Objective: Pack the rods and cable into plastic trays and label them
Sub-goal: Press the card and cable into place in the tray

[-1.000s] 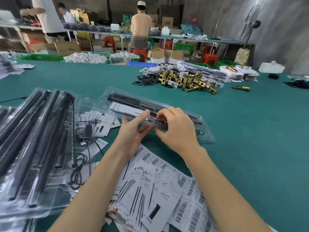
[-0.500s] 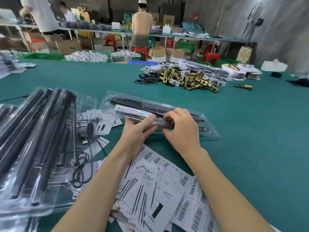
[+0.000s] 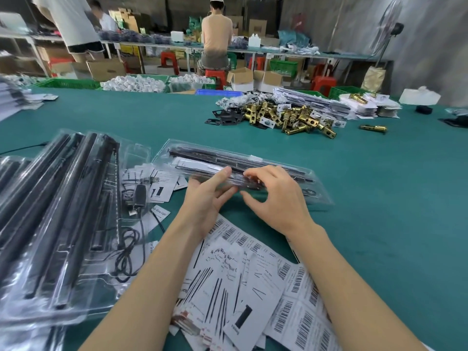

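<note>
— Two hands are on the clear tray (image 3: 316,184) at the middle of the frame. The left hand (image 3: 206,196) lies along its near edge, fingers straight and close together, pressed against the plastic. The right hand (image 3: 274,196) has its fingers curled, tips pinching that same edge.

— Where are the rods and the cable?

— Black rods (image 3: 202,155) and a paper insert already sit inside that tray. A larger open tray (image 3: 15,295) at the left of the frame holds more dark rods (image 3: 83,198); the black cable (image 3: 126,257) coils at its right side, with its plug up near the loose cards.

— What could go wrong from here?

— My guess is that the hands are pressing the tray closed. Thin plastic flexes, so uneven pressure could leave part of the edge unsnapped, or tilt the tray and slide the rods out of their grooves. A right wrist dropped lower could also scatter the sheets beneath it.

— Any writing you can read?

— Only a little. One small card (image 3: 160,214) left of the left wrist shows words ending in "Grow Light". The barcode labels (image 3: 301,323) at the lower middle carry bars and tiny print too small to read. The printed cards (image 3: 222,287) beside them show rod drawings and a partial brand name I cannot make out.
</note>
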